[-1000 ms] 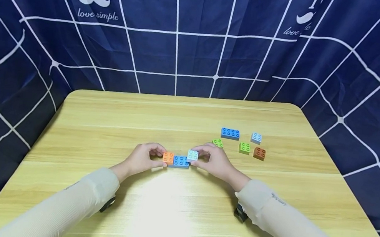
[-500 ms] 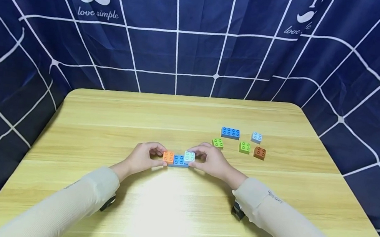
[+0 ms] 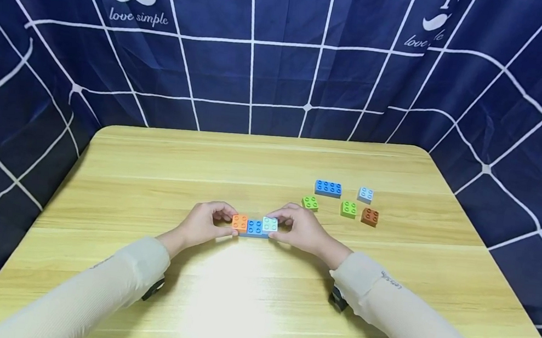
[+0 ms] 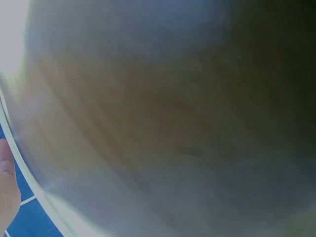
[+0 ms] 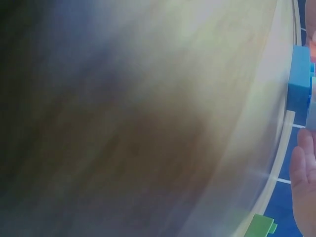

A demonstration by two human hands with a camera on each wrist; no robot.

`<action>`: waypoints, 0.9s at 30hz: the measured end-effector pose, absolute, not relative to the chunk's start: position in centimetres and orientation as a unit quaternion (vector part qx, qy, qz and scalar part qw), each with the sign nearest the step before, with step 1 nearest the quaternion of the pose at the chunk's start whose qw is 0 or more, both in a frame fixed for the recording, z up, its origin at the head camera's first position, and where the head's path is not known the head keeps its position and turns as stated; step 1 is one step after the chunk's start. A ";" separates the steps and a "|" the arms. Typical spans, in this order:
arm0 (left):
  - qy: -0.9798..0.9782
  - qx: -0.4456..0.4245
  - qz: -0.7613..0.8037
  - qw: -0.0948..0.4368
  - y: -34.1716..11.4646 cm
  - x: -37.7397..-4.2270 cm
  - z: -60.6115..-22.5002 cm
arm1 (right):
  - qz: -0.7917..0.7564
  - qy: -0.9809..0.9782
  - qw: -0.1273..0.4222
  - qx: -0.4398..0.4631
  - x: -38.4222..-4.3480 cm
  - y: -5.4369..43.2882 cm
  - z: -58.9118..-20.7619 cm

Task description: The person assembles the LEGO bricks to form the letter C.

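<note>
A long blue brick (image 3: 255, 227) lies on the wooden table in front of the person. On its left end sits a square orange brick (image 3: 239, 222), pinched between the thumb and fingers of the left hand (image 3: 202, 223). The right hand (image 3: 308, 232) pinches a whitish square brick (image 3: 270, 223) on the blue brick's right end. Blue studs show between the two. In the right wrist view, the blue brick (image 5: 298, 79) and right hand (image 5: 307, 185) appear at the right edge. Only a sliver of the left hand (image 4: 7, 190) enters the left wrist view.
Behind the right hand lie another long blue brick (image 3: 328, 188), a light blue square brick (image 3: 365, 194), two green bricks (image 3: 310, 203) and a brown brick (image 3: 370, 217). Beyond the table (image 3: 177, 164) hangs a dark blue curtain (image 3: 280, 76) with white lines.
The right hand has moved slightly left, bringing the whitish brick from beside and above the blue brick's right end onto it. The left hand keeps its hold on the orange brick.
</note>
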State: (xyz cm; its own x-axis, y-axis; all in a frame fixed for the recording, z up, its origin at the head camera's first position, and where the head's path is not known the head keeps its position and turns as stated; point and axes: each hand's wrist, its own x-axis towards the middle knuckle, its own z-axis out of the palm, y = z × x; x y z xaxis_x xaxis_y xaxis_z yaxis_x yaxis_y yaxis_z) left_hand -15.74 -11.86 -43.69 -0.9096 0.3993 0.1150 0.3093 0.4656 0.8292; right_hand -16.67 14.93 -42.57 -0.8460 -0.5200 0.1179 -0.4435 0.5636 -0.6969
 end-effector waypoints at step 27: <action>0.852 0.208 0.478 0.052 -12.3 -15.7 -43.5 | -0.415 0.871 0.075 -0.252 -16.6 15.6 -42.2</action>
